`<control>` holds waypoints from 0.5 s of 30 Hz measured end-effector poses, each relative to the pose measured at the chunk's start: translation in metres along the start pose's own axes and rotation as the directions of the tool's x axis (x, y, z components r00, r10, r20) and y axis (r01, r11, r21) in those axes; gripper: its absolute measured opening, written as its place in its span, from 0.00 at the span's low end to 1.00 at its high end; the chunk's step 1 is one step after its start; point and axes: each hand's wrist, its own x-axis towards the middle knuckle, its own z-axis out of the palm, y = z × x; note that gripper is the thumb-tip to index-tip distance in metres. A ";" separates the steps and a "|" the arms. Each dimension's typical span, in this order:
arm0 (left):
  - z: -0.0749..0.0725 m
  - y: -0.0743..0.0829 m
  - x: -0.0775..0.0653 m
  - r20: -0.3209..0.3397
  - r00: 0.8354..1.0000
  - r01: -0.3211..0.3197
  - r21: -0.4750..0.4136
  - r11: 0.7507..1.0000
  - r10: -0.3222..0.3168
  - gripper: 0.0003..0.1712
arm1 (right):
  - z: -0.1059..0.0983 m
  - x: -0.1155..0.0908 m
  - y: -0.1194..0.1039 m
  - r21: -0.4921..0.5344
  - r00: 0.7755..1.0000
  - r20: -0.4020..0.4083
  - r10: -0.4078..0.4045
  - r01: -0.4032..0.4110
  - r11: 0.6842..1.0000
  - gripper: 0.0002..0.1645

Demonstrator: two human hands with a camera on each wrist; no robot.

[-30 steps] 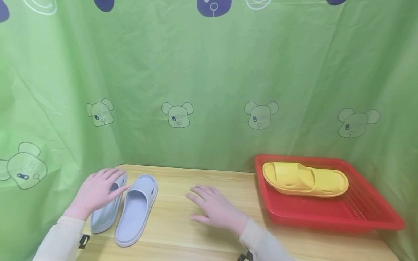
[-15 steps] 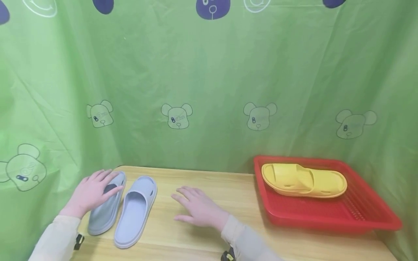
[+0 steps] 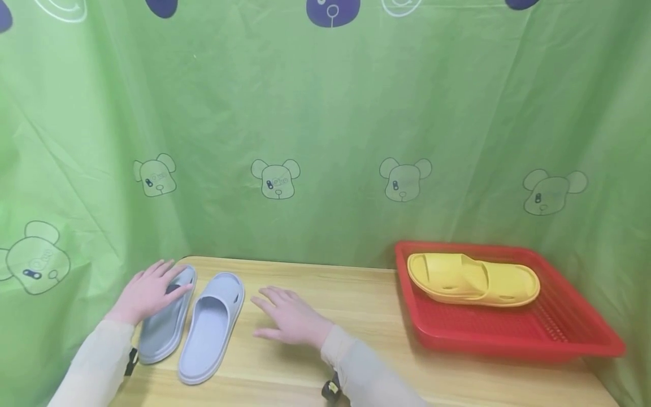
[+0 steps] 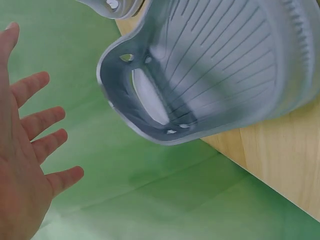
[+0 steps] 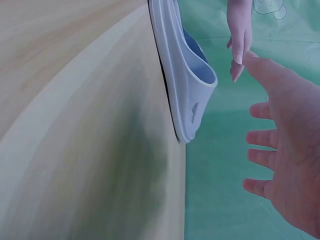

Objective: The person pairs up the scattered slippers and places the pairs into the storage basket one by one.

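Note:
Two grey-blue slippers lie side by side on the wooden table, toes toward the back. Over the left slipper [image 3: 161, 333] hovers my left hand [image 3: 147, 294], its fingers spread; in the left wrist view a gap shows between the fingers and that slipper [image 4: 220, 65]. My right hand [image 3: 290, 317], also with spread fingers, is just to the right of the right slipper [image 3: 205, 333]. Nothing is in either hand. The right wrist view shows the right hand [image 5: 295, 145] apart from the nearer slipper [image 5: 185, 75], above the tabletop.
At the right, a red plastic basket [image 3: 473, 339] holds yellow slippers [image 3: 473, 281] resting against its back side. The wooden table [image 3: 325, 277] reaches to a green curtain [image 3: 335, 124] with printed bear heads behind and at both sides.
My right hand has moved left, toward the right slipper. The left hand has shifted only slightly above the left slipper, and the slippers have stayed in place.

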 end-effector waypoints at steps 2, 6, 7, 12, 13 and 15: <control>0.002 -0.002 0.003 0.002 1.000 0.003 -0.005 1.000 -0.003 0.41 | 0.004 0.005 -0.001 0.005 1.000 0.009 -0.001 0.001 1.000 0.45; 0.009 -0.006 0.010 0.018 1.000 0.011 -0.008 1.000 -0.011 0.40 | 0.008 0.016 -0.003 0.025 1.000 0.025 0.005 -0.006 1.000 0.45; 0.010 -0.007 0.012 0.025 1.000 0.016 -0.011 1.000 -0.015 0.40 | 0.008 0.018 -0.003 0.031 1.000 0.029 0.006 -0.007 0.999 0.45; 0.015 -0.013 0.017 0.075 0.996 0.053 -0.038 0.998 -0.050 0.43 | 0.011 0.033 -0.006 0.062 1.000 0.027 0.006 -0.008 0.998 0.45; 0.016 -0.014 0.017 0.084 0.995 0.061 -0.046 0.997 -0.057 0.43 | 0.012 0.036 -0.007 0.071 1.000 0.023 0.005 -0.007 0.997 0.46; 0.016 -0.016 0.018 0.106 0.992 0.079 -0.059 0.995 -0.072 0.44 | 0.013 0.042 -0.008 0.100 1.000 0.017 0.001 -0.003 0.995 0.46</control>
